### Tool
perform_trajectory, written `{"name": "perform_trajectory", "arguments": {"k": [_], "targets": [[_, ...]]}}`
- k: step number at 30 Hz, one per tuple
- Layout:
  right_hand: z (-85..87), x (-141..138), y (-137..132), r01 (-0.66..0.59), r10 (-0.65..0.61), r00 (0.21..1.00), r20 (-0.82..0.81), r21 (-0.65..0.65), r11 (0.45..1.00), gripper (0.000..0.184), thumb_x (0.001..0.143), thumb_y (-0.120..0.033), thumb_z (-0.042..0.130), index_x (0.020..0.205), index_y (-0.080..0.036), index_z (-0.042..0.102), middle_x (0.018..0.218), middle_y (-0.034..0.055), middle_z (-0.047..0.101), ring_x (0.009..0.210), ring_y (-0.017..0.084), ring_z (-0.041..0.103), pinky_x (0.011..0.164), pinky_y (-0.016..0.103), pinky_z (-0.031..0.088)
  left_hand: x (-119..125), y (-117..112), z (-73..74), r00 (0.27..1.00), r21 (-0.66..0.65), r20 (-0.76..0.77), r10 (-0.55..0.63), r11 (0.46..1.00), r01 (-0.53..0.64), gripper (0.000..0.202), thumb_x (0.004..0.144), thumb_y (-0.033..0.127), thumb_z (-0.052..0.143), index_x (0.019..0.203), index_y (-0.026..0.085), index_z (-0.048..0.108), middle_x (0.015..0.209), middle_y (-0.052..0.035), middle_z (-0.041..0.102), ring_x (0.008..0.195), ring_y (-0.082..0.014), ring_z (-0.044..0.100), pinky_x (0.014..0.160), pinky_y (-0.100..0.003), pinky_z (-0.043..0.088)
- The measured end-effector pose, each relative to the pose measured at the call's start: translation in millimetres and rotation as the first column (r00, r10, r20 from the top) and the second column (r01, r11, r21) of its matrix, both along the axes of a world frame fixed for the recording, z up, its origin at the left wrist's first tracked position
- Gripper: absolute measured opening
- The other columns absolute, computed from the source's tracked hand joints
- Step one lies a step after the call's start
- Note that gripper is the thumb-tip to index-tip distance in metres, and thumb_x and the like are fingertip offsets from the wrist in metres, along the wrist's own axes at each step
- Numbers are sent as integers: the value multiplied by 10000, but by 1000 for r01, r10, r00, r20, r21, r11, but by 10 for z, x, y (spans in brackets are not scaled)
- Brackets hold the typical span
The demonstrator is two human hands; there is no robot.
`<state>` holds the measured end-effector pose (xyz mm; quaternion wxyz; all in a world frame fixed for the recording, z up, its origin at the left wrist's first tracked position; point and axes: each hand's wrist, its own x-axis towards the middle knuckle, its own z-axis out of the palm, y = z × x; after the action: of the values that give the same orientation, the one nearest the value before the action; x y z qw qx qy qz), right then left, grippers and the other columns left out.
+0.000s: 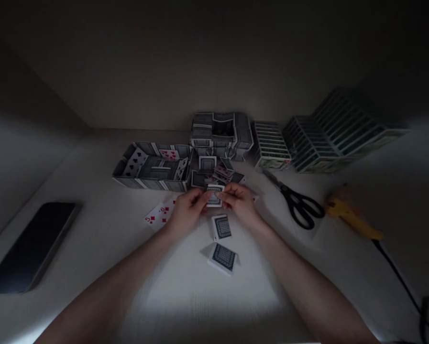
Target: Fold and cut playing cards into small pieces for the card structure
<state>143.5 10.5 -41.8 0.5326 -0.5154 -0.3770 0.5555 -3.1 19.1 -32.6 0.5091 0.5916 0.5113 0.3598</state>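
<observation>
A playing card (214, 197) with a blue patterned back is pinched between my two hands, in the middle of the table. My left hand (190, 206) closes on its left edge, and my right hand (240, 201) closes on its right edge. Whether it is one card or several together, I cannot tell. Just below lie a folded card (222, 227) and another folded card (223, 258), both back side up. Partly under my left hand, face-up diamond cards (159, 216) lie fanned. Beyond my fingers is a loose heap of cards (207, 164), some face up.
An open box built of cards (151, 181) stands back left, beside a closed-in card structure (203, 131). Stacked card boxes (271, 143) line the back right. Black scissors (302, 205), a yellow glue gun (354, 217) with a cord, and a phone (33, 246) lie at the sides.
</observation>
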Motion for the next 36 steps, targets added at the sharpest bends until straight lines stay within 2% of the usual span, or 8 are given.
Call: {"name": "perform_trajectory", "arguments": {"k": [5, 9, 12, 19, 28, 36], "targets": [[8, -2, -1, -11, 11, 1000, -8, -6, 1000, 331, 520, -370, 742, 569, -189, 469, 380, -79, 473, 343, 65, 373, 380, 202, 266, -18, -15, -3, 987, 111, -120, -104, 987, 118, 343, 828, 382, 432, 567, 161, 458, 515, 39, 449, 496, -87, 428, 473, -200, 324], [9, -3, -7, -19, 19, 1000, 8, 6, 1000, 338, 527, -383, 739, 558, -189, 464, 376, -81, 464, 346, 64, 373, 380, 202, 272, -27, -5, -12, 968, 194, -223, -111, 969, 155, 337, 832, 348, 418, 550, 164, 438, 518, 31, 434, 534, -98, 413, 497, -204, 308], [12, -4, -14, -31, 31, 999, 14, 12, 999, 329, 539, -384, 730, 560, -191, 464, 385, -79, 465, 351, 66, 381, 380, 203, 280, -29, -7, -18, 965, 189, -237, -112, 969, 159, 339, 826, 354, 421, 545, 164, 437, 522, 29, 431, 539, -100, 409, 497, -203, 303], [23, 3, -13, -21, 21, 1000, -6, -2, 1000, 322, 540, -384, 726, 573, -191, 469, 374, -79, 473, 344, 68, 381, 379, 204, 282, -21, -38, -23, 985, 133, -149, -82, 986, 103, 368, 808, 424, 447, 559, 159, 507, 532, 14, 502, 526, -104, 445, 498, -206, 330], [26, -2, -4, 3, -3, 999, -46, 8, 1000, 314, 542, -373, 724, 575, -191, 470, 363, -82, 462, 335, 66, 371, 373, 198, 255, -9, -47, -16, 959, 121, -237, -156, 975, 189, 420, 826, 452, 414, 554, 160, 547, 500, 16, 508, 511, -111, 467, 523, -220, 332], [21, -3, -9, -6, 6, 1000, -18, 34, 999, 335, 544, -402, 719, 564, -196, 456, 378, -87, 436, 356, 64, 357, 387, 202, 250, -19, -46, -43, 969, 120, -190, -155, 977, 179, 406, 834, 438, 392, 578, 164, 549, 506, 18, 485, 512, -114, 452, 510, -224, 327]]}}
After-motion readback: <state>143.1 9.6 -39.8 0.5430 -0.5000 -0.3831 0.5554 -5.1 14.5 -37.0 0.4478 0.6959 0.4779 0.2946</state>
